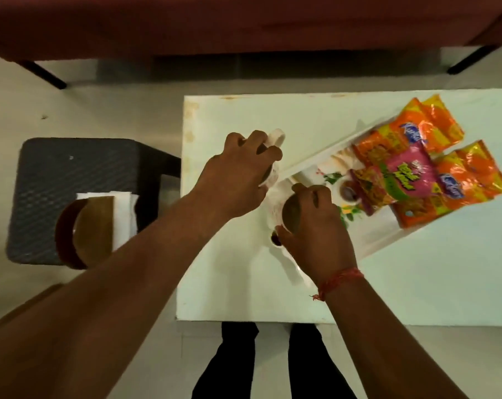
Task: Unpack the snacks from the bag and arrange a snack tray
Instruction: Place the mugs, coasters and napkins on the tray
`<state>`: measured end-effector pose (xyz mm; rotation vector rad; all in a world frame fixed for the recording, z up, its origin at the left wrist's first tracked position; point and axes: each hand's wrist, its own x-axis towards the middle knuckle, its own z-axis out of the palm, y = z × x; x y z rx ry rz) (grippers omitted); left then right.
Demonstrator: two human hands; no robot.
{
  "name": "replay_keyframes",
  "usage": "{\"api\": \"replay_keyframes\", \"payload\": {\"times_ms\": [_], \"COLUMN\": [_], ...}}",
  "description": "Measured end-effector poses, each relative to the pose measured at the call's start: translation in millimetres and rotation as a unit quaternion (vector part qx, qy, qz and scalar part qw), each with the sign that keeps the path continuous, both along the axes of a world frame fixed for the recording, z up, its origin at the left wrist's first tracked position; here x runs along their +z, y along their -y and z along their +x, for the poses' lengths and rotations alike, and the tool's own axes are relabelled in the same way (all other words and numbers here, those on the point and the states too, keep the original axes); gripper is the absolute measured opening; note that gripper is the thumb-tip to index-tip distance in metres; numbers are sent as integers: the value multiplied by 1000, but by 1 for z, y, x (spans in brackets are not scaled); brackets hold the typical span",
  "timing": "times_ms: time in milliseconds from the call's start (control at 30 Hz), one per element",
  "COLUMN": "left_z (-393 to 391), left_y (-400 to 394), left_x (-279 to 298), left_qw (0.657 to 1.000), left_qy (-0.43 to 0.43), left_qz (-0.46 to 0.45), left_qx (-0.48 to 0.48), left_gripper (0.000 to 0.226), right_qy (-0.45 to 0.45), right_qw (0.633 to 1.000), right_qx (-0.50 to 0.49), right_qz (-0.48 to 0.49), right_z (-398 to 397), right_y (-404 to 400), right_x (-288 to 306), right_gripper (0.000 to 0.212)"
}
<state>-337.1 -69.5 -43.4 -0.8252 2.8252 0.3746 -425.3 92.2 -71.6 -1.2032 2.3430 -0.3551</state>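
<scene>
A white tray (316,160) with a flower print lies at an angle on the white table (416,283). Several orange snack packets (433,125) and one pink packet (408,177) lie on its right half. My left hand (238,171) grips a white mug (275,138) from above, just left of the tray's rim; only the handle and a bit of the wall show. My right hand (316,228) holds a second white cup (287,214) of brown drink at the tray's near left end. A small dark-filled cup (348,189) stands beside the packets.
Left of the table stands a dark woven stool (71,168) bearing a brown bag (91,228) and white napkins (123,214). A dark red sofa (244,21) runs along the far side. My legs (238,361) are at the table's near edge.
</scene>
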Motion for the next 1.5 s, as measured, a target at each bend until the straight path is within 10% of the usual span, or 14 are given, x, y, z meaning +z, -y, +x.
{"api": "replay_keyframes", "payload": {"times_ms": [467,1500], "left_z": [-129,-154], "left_y": [-79,-86], "left_x": [-50,-51], "left_qw": [993,986], "left_qy": [69,132], "left_qz": [55,-2], "left_qx": [-76,-100], "left_gripper": [62,74], "right_qy": [44,14], "right_qw": [997,995], "right_qx": [-61,-95], "right_qz": [23,36], "right_z": [-89,-94], "right_y": [-80,-91], "right_x": [-26,-30], "right_gripper": [90,92]}}
